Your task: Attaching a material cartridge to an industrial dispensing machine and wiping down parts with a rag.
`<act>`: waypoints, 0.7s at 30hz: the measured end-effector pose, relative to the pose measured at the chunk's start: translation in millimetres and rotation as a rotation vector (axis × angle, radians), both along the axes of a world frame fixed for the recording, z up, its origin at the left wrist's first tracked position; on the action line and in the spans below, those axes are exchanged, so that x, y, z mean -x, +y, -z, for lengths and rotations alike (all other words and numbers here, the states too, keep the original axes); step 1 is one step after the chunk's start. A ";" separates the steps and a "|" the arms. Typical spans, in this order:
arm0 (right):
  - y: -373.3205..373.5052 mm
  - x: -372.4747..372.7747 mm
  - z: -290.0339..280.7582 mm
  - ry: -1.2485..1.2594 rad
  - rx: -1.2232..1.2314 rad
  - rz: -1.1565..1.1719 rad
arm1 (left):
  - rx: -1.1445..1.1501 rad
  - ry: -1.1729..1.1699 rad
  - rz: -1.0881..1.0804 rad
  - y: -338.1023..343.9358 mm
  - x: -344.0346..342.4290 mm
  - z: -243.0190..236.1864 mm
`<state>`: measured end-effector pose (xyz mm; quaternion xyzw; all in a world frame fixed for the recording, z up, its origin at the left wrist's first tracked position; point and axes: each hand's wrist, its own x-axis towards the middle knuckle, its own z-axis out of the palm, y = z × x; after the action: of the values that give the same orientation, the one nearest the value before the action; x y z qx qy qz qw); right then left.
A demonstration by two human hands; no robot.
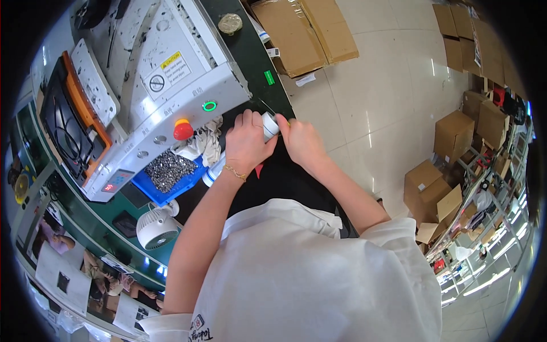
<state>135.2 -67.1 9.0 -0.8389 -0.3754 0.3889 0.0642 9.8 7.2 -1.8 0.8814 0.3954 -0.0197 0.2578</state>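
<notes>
My left hand [246,141], a bracelet on its wrist, is closed around a white cylinder [270,126] with a darker ring near its end. Another white cylindrical end [211,173] shows on the other side of that hand; whether both belong to one piece is hidden. Close against the cylinder's right end, my right hand [302,142] has its fingers curled. A bit of yellow-green shows by its fingertips, and a thin line runs up-left from there; what it holds is too small to tell. A crumpled whitish cloth [206,143] lies left of my left hand.
A blue tray [176,194] of small metal parts sits beside a grey machine [165,114] with a red knob [183,130] and a green-lit button [209,106]. A small white fan [157,227] stands nearby. Cardboard boxes [307,34] are beyond the dark table. Other people sit at far left.
</notes>
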 end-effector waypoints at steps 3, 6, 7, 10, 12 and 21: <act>-24.4 -4.9 -3.4 0.006 -0.015 0.026 | 0.023 -0.014 -0.015 0.1 -2.4 0.2; -21.9 -6.8 -7.8 -0.009 0.010 -0.014 | -0.011 -0.015 0.002 0.9 -2.0 0.6; -14.8 -7.0 -6.8 0.003 0.021 -0.027 | -0.006 -0.013 0.012 0.7 -0.8 0.0; -18.5 -5.8 -10.8 0.003 0.034 -0.026 | 0.041 0.017 0.009 3.4 1.0 -2.4; -19.2 -8.2 -9.2 -0.014 0.032 -0.011 | 0.062 0.038 -0.009 3.7 -1.6 -2.1; -12.3 -2.4 -7.1 -0.037 0.028 -0.010 | 0.045 0.001 0.006 4.4 -1.5 -0.4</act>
<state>137.6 -79.4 16.1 -0.8450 -0.3751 0.3788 0.0435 11.3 11.6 -1.4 0.8764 0.3925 -0.0298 0.2773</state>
